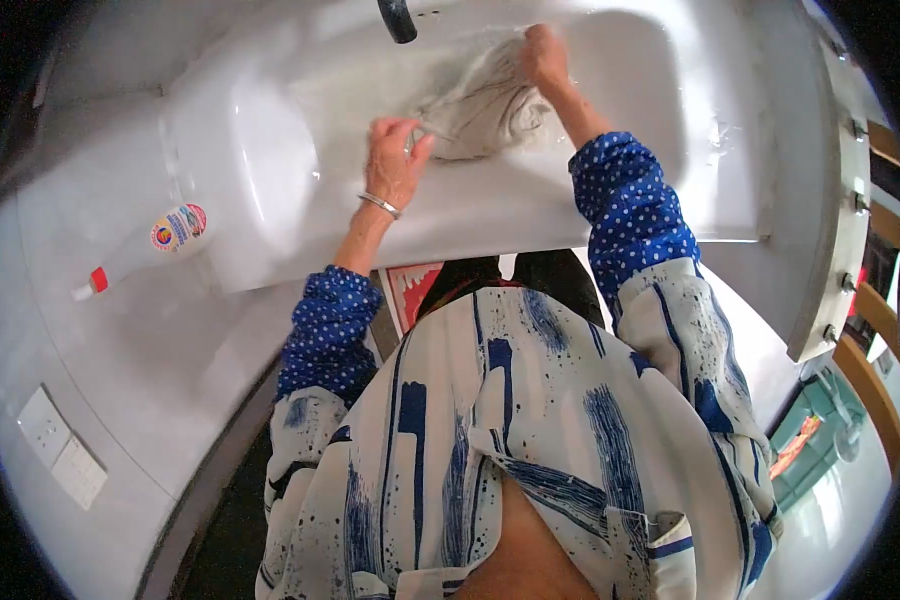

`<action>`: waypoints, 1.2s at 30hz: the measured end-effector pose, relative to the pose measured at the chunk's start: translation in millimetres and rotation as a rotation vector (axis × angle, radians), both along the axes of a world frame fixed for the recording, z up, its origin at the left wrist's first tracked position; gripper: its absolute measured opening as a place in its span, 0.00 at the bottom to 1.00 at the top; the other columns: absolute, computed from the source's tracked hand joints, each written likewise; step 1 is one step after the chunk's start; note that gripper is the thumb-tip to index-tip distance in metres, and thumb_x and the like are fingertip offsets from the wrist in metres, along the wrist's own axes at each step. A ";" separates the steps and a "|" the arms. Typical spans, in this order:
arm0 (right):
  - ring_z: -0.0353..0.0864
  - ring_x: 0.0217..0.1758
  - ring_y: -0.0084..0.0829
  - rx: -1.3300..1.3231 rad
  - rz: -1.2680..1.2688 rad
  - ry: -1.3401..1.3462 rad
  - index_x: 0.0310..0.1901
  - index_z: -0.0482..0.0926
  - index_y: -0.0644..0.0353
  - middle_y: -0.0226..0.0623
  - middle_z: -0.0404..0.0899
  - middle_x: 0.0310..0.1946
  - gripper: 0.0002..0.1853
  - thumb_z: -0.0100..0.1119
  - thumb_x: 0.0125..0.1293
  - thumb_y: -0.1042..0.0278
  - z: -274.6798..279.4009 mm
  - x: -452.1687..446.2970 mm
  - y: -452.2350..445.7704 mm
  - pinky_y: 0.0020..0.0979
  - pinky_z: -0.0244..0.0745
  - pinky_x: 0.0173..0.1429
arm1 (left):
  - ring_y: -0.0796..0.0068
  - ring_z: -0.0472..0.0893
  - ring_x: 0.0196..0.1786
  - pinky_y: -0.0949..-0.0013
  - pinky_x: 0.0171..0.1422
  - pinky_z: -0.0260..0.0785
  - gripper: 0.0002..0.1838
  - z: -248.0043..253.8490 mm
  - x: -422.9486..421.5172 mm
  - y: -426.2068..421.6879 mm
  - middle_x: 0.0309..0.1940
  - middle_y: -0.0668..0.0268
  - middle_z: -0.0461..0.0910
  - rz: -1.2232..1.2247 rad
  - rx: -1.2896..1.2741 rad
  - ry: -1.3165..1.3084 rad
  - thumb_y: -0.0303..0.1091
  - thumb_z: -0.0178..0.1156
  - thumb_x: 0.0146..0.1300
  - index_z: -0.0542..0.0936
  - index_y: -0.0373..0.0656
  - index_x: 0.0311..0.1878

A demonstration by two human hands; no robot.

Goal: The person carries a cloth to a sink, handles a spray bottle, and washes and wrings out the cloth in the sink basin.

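Observation:
A wet, pale grey-white cloth [485, 115] lies crumpled in the white sink basin [640, 90]. At its upper right end, my right hand [545, 58] is closed on a bunched part of it. My left hand [395, 165], wearing a silver bracelet [379, 205], is at the cloth's left edge. Its thumb and fingers close around that edge, slightly blurred. A little water shows around the cloth on the basin floor. Both forearms are in blue dotted sleeve covers.
Above the basin hangs a dark faucet spout [398, 20]. To the left, a clear bottle with a red cap [99, 280] lies on the white surface. A wall socket [45, 427] is at lower left. A green bin [815, 440] stands at right, near a panel with knobs [848, 283].

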State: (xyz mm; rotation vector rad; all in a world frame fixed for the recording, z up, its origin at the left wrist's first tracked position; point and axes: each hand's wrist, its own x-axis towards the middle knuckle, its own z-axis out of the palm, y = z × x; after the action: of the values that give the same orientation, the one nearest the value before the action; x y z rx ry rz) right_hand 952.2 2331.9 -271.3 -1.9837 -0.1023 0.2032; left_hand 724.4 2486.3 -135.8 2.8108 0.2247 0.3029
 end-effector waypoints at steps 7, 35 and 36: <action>0.74 0.35 0.46 0.013 0.277 -0.419 0.33 0.74 0.58 0.44 0.74 0.29 0.08 0.56 0.49 0.73 149.0 -154.3 24.4 0.40 0.69 0.39 | 0.57 0.70 0.55 0.57 0.61 0.61 0.37 -11.0 42.2 -65.7 0.53 0.52 0.70 0.052 -2.601 0.420 0.64 0.41 0.60 0.69 0.33 0.50; 0.76 0.23 0.43 -0.128 0.209 -0.321 0.18 0.75 0.57 0.41 0.75 0.19 0.18 0.59 0.53 0.51 112.4 -111.4 71.3 0.39 0.69 0.25 | 0.68 0.65 0.62 0.55 0.66 0.56 0.19 -17.3 26.9 -23.7 0.58 0.64 0.68 0.415 -2.100 -0.141 0.37 0.44 0.64 0.68 0.44 0.57; 0.76 0.22 0.43 -0.235 0.187 -0.140 0.18 0.75 0.57 0.40 0.75 0.17 0.18 0.59 0.53 0.50 115.9 -100.6 68.6 0.39 0.69 0.24 | 0.68 0.65 0.62 0.55 0.66 0.56 0.19 -11.8 26.8 -21.8 0.58 0.64 0.68 0.415 -2.094 -0.143 0.37 0.44 0.64 0.68 0.44 0.57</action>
State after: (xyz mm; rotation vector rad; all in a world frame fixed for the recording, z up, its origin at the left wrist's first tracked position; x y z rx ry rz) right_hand 851.6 2400.5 -155.4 -2.2226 -0.3690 0.2043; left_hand 751.2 2464.5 -147.5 0.6633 0.5915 0.1382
